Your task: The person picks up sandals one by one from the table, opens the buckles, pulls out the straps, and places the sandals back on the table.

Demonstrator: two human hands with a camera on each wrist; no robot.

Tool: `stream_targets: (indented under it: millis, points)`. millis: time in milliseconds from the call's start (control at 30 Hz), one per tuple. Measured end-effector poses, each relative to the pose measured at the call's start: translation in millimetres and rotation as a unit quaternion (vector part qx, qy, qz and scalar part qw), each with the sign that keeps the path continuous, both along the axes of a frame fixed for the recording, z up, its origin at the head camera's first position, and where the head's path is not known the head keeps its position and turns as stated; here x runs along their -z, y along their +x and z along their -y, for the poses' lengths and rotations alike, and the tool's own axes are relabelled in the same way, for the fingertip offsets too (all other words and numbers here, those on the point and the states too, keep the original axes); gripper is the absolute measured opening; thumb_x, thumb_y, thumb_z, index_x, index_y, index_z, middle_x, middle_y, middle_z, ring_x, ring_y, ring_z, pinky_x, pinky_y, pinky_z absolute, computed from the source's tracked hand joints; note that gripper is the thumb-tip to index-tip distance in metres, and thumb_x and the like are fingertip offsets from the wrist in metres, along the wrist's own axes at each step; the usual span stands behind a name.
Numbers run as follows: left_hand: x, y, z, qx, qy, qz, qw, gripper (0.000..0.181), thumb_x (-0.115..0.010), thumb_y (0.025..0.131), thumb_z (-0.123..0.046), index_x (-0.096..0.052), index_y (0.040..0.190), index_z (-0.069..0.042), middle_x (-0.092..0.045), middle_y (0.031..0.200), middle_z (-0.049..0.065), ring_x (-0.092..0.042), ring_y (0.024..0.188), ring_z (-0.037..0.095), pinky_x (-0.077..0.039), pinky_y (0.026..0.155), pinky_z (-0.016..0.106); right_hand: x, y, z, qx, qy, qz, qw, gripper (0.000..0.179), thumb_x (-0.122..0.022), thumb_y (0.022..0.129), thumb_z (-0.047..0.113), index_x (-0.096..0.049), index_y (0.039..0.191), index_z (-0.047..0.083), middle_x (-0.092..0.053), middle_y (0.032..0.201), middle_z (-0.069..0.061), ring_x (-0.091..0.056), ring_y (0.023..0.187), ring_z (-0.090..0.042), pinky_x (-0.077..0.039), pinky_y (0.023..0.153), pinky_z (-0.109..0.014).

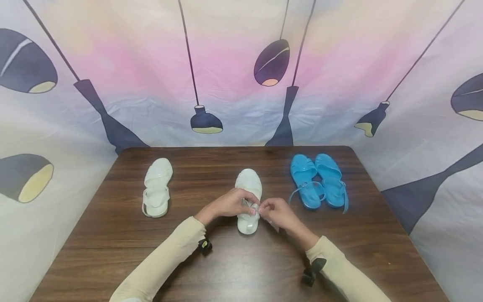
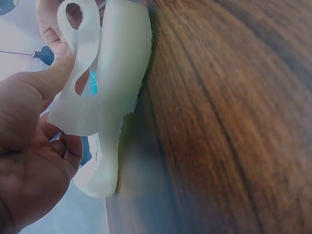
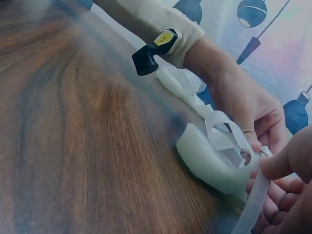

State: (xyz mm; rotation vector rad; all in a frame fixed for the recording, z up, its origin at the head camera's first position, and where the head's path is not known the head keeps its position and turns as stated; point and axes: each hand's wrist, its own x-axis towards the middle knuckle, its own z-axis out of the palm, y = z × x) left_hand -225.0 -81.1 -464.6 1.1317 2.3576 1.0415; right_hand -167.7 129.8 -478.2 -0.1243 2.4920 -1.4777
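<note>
A white jelly sandal [image 1: 249, 181] lies in the middle of the table, toe pointing away and heel toward me. My left hand [image 1: 235, 203] reaches over it from the left and pinches the ankle strap [image 2: 88, 44] near its buckle. From the other side, my right hand [image 1: 278, 214] pinches the strap at the small metal buckle [image 3: 263, 153]. The strap's loose end [image 3: 253, 207] hangs down below the right fingers. In the head view the fingers of both hands meet over the sandal's right side and partly hide the buckle.
Another white sandal [image 1: 157, 184] lies at the left of the brown wooden table [image 1: 211, 268]. On the right sits a pair of blue sandals [image 1: 311, 195] with their straps hanging loose. A printed cloth [image 1: 234, 63] with lamp drawings hangs behind the table.
</note>
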Motion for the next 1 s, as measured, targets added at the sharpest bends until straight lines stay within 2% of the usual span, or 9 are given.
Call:
stream_targets:
  millis: [100, 333, 533, 800, 900, 1000]
  points:
    - [2.1, -0.1, 0.1, -0.002, 0.002, -0.005, 1.0000, 0.022, -0.079, 0.090, -0.016, -0.077, 0.112, -0.011, -0.076, 0.107, -0.004, -0.066, 0.104, 0.010, -0.053, 0.094, 0.031, 1.2, 0.6, -1.1, 0.004, -0.010, 0.002, 0.9999, 0.011, -0.072, 0.095, 0.014, -0.074, 0.096, 0.003, -0.070, 0.083, -0.004, -0.063, 0.077, -0.018, -0.054, 0.069, -0.032]
    - [4.6, -0.2, 0.3, 0.016, 0.014, -0.022, 0.9995, 0.021, -0.078, 0.092, -0.016, -0.076, 0.112, -0.009, -0.075, 0.106, -0.002, -0.066, 0.101, 0.010, -0.054, 0.091, 0.030, 5.9, 4.7, -8.7, 0.004, 0.016, 0.037, 0.9992, 0.016, -0.075, 0.093, 0.026, -0.076, 0.097, 0.010, -0.072, 0.090, 0.000, -0.064, 0.089, -0.017, -0.055, 0.081, -0.037]
    - [5.3, -0.9, 0.6, 0.020, 0.017, -0.016, 0.9995, 0.023, -0.078, 0.091, -0.017, -0.076, 0.112, -0.008, -0.076, 0.108, -0.001, -0.066, 0.102, 0.010, -0.054, 0.092, 0.030, 8.4, 7.1, -8.5, -0.001, -0.007, 0.027, 0.9996, 0.014, -0.073, 0.095, 0.022, -0.074, 0.096, 0.008, -0.070, 0.088, -0.002, -0.061, 0.084, -0.019, -0.051, 0.072, -0.031]
    - [3.6, -1.4, -1.6, 0.019, 0.015, -0.008, 0.9997, 0.023, -0.079, 0.091, -0.019, -0.077, 0.112, -0.009, -0.076, 0.108, -0.001, -0.067, 0.105, 0.011, -0.053, 0.094, 0.030, 6.6, 2.2, -4.9, -0.010, -0.025, -0.006, 0.9996, 0.008, -0.070, 0.096, 0.011, -0.073, 0.098, 0.003, -0.068, 0.087, -0.004, -0.061, 0.082, -0.018, -0.052, 0.071, -0.031]
    - [4.3, -1.7, -1.0, 0.012, 0.013, -0.013, 0.9998, 0.022, -0.079, 0.090, -0.018, -0.077, 0.111, -0.009, -0.076, 0.106, -0.002, -0.067, 0.103, 0.011, -0.053, 0.094, 0.031, 6.4, 2.2, -4.8, -0.006, -0.024, -0.002, 0.9997, 0.011, -0.070, 0.096, 0.013, -0.073, 0.098, 0.003, -0.069, 0.085, -0.006, -0.061, 0.077, -0.018, -0.052, 0.066, -0.030]
    - [6.1, -2.3, -0.1, 0.012, 0.010, -0.016, 0.9998, 0.022, -0.079, 0.091, -0.017, -0.077, 0.111, -0.009, -0.076, 0.105, -0.003, -0.065, 0.100, 0.008, -0.053, 0.093, 0.030, 7.3, 3.4, -5.7, 0.003, -0.022, 0.020, 0.9995, 0.014, -0.071, 0.097, 0.019, -0.073, 0.100, 0.005, -0.069, 0.085, -0.006, -0.062, 0.076, -0.019, -0.053, 0.064, -0.030]
